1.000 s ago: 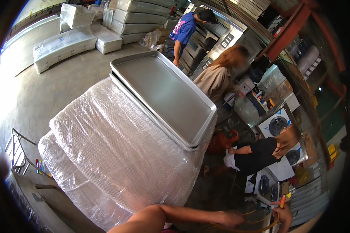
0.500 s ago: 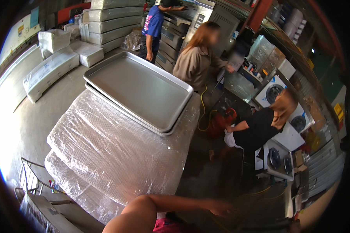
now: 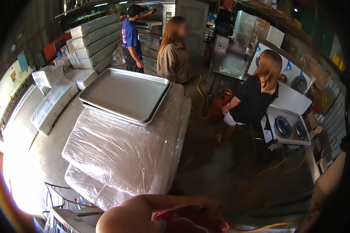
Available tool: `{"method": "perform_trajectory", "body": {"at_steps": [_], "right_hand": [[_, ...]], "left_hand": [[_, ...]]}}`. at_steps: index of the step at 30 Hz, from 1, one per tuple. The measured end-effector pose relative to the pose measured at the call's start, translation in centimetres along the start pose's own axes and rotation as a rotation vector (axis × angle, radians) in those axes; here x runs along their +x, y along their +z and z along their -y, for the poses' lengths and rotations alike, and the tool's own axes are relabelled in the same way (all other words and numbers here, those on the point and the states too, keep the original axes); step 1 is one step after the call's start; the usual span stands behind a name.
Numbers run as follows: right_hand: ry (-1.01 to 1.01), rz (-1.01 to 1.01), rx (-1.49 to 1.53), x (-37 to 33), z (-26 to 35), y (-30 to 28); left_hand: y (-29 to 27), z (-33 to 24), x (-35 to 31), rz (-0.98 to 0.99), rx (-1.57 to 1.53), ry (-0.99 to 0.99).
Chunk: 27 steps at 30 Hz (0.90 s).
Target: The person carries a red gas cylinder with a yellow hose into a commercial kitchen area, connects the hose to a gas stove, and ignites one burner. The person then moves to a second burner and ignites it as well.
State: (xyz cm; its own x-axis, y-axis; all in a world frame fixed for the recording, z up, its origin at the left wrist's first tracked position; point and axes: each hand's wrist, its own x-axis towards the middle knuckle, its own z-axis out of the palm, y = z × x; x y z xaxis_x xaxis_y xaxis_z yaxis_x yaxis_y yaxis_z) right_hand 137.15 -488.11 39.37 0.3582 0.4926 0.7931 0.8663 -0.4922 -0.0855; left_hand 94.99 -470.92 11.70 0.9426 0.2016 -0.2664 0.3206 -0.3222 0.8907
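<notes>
My left arm reaches across the lower middle, and my left hand (image 3: 210, 203) is a dark blur in front of my dark red clothing. Its fingers do not show clearly. At the lower right rim my right forearm hangs down to my right hand (image 3: 313, 216), dim and smeared. A yellow hose or cord (image 3: 266, 226) runs along the bottom edge between the two hands; I cannot make out whether either touches it. Beyond my left arm stands a bulky bubble-wrapped stack (image 3: 112, 151). Metal baking trays (image 3: 124, 95) lie stacked on top of it.
A person in black (image 3: 256, 97) stands by a gas stove (image 3: 286, 132) and a red gas cylinder (image 3: 220, 104). A person in brown (image 3: 173, 62) and one in blue (image 3: 131, 37) stand near a deck oven (image 3: 149, 42). Wrapped boxes (image 3: 54, 105) sit left. A metal-framed cart (image 3: 68, 217) is lower left.
The view has shifted, so the trays sit lower and further left. My left hand has drawn in toward my clothing. The person in black has straightened up, and the person in brown has lowered an arm.
</notes>
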Motion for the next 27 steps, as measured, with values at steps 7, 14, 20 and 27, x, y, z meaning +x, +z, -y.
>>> {"method": "perform_trajectory", "body": {"at_steps": [7, 14, 20, 27], "right_hand": [[0.356, 0.205, 0.292, -15.9, -10.5, 10.6], [0.998, 0.325, 1.129, -26.0, -16.3, 10.3], [1.206, 0.035, 0.924, -27.1, -16.3, 11.3], [1.038, -0.088, 0.992, -28.2, -12.3, 15.1]], "left_hand": [[0.3, 4.5, -0.1, -0.010, 0.097, 0.006], [-2.2, 0.2, -1.4, -0.107, 0.119, -0.249], [-1.5, -2.9, 2.2, 0.026, 0.132, -0.207], [0.6, -4.4, 7.2, 0.079, 0.216, -0.198]]}}
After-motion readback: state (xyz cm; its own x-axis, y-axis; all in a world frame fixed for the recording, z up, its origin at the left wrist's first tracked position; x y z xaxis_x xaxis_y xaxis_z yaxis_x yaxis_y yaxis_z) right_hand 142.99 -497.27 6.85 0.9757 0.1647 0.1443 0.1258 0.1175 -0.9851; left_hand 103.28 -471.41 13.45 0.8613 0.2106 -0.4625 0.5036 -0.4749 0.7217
